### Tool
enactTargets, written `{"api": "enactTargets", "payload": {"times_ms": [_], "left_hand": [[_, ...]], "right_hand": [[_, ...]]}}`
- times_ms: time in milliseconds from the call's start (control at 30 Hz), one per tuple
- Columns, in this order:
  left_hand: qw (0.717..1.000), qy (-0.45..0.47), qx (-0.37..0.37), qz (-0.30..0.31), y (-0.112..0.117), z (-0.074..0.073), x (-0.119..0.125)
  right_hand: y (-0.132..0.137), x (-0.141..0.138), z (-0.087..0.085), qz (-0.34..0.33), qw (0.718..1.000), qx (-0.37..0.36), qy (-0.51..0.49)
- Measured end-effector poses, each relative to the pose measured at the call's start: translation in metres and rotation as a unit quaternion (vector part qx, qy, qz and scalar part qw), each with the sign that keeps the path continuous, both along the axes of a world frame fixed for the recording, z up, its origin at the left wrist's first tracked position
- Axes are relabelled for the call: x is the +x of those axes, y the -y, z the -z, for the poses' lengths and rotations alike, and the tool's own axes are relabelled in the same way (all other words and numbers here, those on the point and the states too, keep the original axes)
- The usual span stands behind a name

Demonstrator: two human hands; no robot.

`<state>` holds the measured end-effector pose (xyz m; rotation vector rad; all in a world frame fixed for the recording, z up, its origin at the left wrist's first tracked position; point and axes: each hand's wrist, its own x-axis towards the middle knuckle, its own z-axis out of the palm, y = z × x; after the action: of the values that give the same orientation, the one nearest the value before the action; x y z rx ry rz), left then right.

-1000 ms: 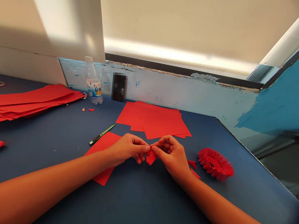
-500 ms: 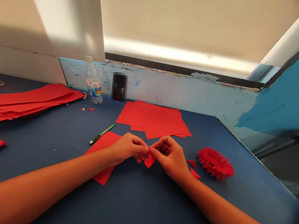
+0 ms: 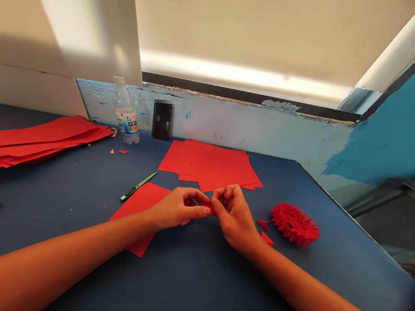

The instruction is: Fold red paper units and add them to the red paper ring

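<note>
Blue tabletop, stacked red paper (scraps nearby), chipped painted wall

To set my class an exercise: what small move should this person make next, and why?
Probably crease the small red paper, since the left hand and right hand pinch it together, and the nearby red rosette looks built from folds.

Bare forearms, left hand, right hand
</note>
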<state>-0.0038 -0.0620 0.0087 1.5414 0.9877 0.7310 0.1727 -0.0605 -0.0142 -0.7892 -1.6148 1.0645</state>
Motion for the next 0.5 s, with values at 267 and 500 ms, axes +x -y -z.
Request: {"api": "enactTargets", "payload": {"times_ms": [267, 500], "left_hand": [[0.995, 0.078, 0.031, -0.052, -0.001, 0.014, 0.007], [0.986, 0.113, 0.029, -0.121, 0.000, 0.010, 0.008]], "right_hand": [[0.003, -0.003, -0.002, 0.003, 1.000, 0.003, -0.027], [0.002, -0.002, -0.001, 0.028, 0.996, -0.052, -0.064]]}}
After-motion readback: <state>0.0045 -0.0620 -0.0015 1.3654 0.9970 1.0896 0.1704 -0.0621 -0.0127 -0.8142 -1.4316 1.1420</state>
